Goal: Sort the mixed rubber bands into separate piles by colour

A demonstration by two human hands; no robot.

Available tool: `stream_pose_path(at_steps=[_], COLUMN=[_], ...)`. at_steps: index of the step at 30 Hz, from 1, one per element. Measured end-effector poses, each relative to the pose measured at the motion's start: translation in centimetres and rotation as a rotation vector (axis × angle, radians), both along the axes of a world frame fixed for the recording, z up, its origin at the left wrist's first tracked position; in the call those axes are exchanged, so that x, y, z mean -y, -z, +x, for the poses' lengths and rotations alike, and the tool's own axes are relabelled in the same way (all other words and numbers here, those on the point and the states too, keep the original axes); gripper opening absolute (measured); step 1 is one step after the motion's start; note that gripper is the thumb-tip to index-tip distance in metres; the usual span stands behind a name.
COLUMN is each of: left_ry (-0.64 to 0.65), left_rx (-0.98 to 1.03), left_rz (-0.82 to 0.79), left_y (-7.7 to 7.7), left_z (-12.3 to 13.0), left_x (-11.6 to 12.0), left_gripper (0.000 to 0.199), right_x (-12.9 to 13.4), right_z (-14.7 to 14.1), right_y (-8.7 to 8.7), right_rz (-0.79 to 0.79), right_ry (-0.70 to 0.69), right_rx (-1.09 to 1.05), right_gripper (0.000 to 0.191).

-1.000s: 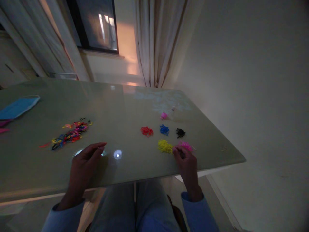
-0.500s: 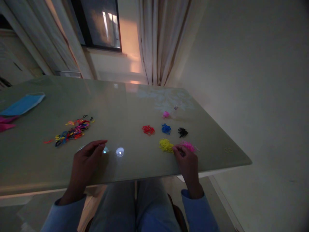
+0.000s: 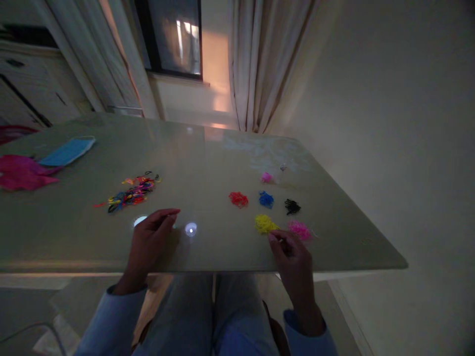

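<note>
My right hand [image 3: 291, 254] is at the lower right edge of a yellow pile [image 3: 264, 224] of what look like small rubber bands. Its thumb and forefinger are pinched; anything between them is too small to make out. My left hand [image 3: 152, 240] hovers near the table's front edge, fingertips pressed together, their contents unclear. Beyond it lies a mixed heap of coloured bands [image 3: 131, 194]. Around my right hand are single-colour piles: red [image 3: 238, 199], blue [image 3: 266, 199], black [image 3: 292, 206] and pink [image 3: 300, 230].
A small bright pink clump [image 3: 266, 177] lies behind the blue pile, beside a clear plastic item [image 3: 282, 170]. At the left are a blue face mask [image 3: 69, 152] and a crumpled magenta wrapper [image 3: 27, 172]. The glossy table [image 3: 208, 163] reflects lights and ends near the right wall.
The view has turned left, so everything sits further right in the picture. My right hand has drawn slightly toward me at the yellow pile's edge. My left hand stays pinched.
</note>
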State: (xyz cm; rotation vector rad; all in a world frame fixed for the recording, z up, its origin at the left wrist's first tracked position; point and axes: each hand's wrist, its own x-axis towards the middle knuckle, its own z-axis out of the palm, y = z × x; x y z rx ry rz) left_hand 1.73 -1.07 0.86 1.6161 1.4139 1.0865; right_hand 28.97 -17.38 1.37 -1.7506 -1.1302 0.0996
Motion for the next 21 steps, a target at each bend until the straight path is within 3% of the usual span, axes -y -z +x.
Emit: stream_pose_path(at_steps=[4,9,12,16,21], left_ry=[0.032,0.045,0.062,0.153,0.131], left_rx=[0.045,0.096,0.113,0.162,0.164], left_rz=[0.022,0.039,0.045,0.025,0.046], left_y=[0.2,0.5,0.6,0.6,0.3], left_z=[0.0,0.2,0.2,-0.2,-2.8], left_x=[0.0,-0.1,0.0,-0.1,-1.4], left_gripper=[0.036,0.032,0.030,0.031,0.036], right_x=[-2.2,-6.2,-7.5,-7.3,-6.9], right_z=[-3.1,-5.6,-5.5,-4.4,-3.9], right_y=[-0.5,0.5,1.1,1.6,1.7], right_rz=[0.003,-0.107,-0.173,-0.169,-0.150], right_ry=[-0.294,-0.618,-0.622,-0.594,-0.627], right_rx=[0.062,0.128,0.123,-0.022,-0.083], right_gripper=[0.013,0.014,0.016,0.020,0.022])
